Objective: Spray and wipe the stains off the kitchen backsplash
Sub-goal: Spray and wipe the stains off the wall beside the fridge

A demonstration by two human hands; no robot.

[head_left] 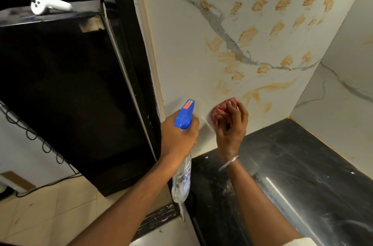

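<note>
The white marble backsplash carries several orange-brown stains, some as dabs in rows, some smeared lower down. My left hand grips a clear spray bottle by its neck; the blue trigger head points at the wall. My right hand holds a crumpled pink cloth pressed against the lower backsplash, just below the smeared streaks.
A black glossy countertop runs below and to the right, meeting a side marble wall. A tall black appliance stands at the left with a white controller on top. Cables hang at its left over a tiled floor.
</note>
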